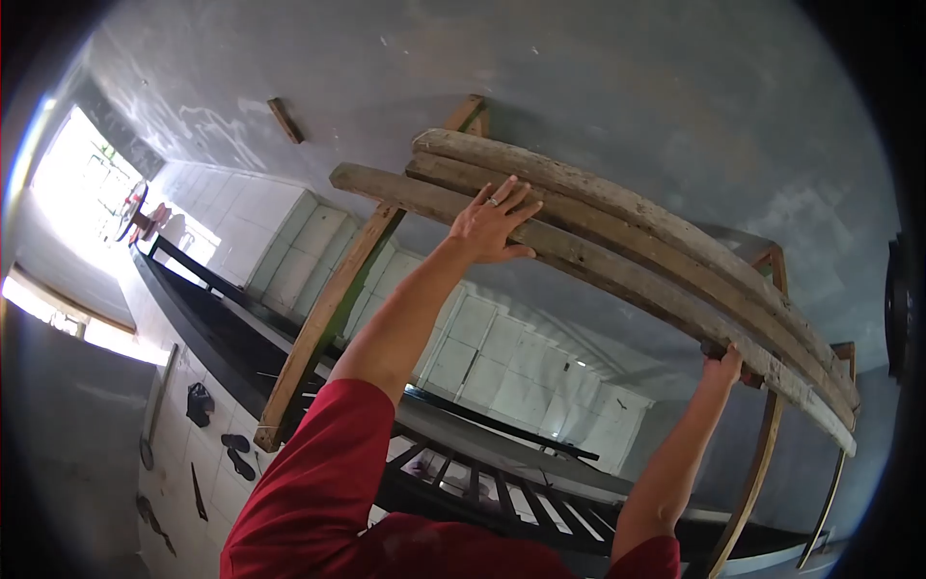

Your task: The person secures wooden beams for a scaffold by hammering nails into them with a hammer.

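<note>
Long, worn wooden planks lie side by side across a timber scaffold. My left hand (494, 224), with a ring on one finger, rests spread and flat on the front plank (598, 259), its fingers reaching towards the middle plank (617, 224). Farther right, my right hand (725, 365) is closed at the front edge of the same plank. Dark reddish ends of something show on both sides of that fist; most of it is hidden by the fingers. Behind these, a paler rear plank (627, 196) runs along the grey wall.
Timber posts (333, 314) hold the planks up, with another post (750, 482) at right. Below is a dark railing (482, 482) with slats. Sandals (237, 454) and a dark bag (199, 404) lie on the tiled floor. A wood block (285, 121) is on the grey wall.
</note>
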Available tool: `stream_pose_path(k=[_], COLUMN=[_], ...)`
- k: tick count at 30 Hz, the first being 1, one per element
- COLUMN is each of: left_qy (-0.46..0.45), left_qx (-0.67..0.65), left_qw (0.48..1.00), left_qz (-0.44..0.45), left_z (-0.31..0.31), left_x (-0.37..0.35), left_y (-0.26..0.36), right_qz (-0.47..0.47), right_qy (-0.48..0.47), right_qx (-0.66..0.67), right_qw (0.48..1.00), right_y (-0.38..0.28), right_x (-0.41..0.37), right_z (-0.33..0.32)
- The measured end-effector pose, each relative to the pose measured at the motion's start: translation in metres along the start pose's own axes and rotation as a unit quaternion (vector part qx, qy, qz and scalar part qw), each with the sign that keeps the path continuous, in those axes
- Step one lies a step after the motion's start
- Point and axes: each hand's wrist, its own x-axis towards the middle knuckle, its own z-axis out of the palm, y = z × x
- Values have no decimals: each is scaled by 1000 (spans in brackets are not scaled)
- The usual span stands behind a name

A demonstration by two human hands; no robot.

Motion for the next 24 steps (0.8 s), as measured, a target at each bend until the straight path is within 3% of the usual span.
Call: stream_pose_path(k=[3, 7, 10, 11, 14, 17, 18, 19, 24], left_qy=[-6, 15, 8, -13, 53, 23, 25, 20, -3], left_qx=[-36, -41, -68, -93, -71, -39, -40, -68, -46], left_qw=[999, 999, 997, 995, 996, 998, 998, 997, 999], left_qz=[-4, -11, -18, -22, 29, 49, 48, 42, 25], left_z=[7, 7, -12, -25, -3, -7, 7, 3, 1], left_x=[9, 6, 0, -1, 10, 15, 16, 17, 18], left_y=[-4, -1, 3, 8, 2, 4, -5, -1, -4], right_qz=[19, -6, 44, 48, -108, -175, -175, -60, 6], right_qy=[54, 36, -166, -105, 3, 101, 114, 148, 180], right_qx=[-14, -32, 103, 111, -1, -69, -82, -178, -152], right_qw=[998, 999, 980, 987, 994, 977, 974, 971, 972], right_y=[-3, 0, 9, 17, 21, 19, 20, 18, 8], right_x=[3, -25, -5, 9, -4, -32, -39, -33, -52], right_z=[10, 8, 0, 2, 4, 18, 26, 27, 41])
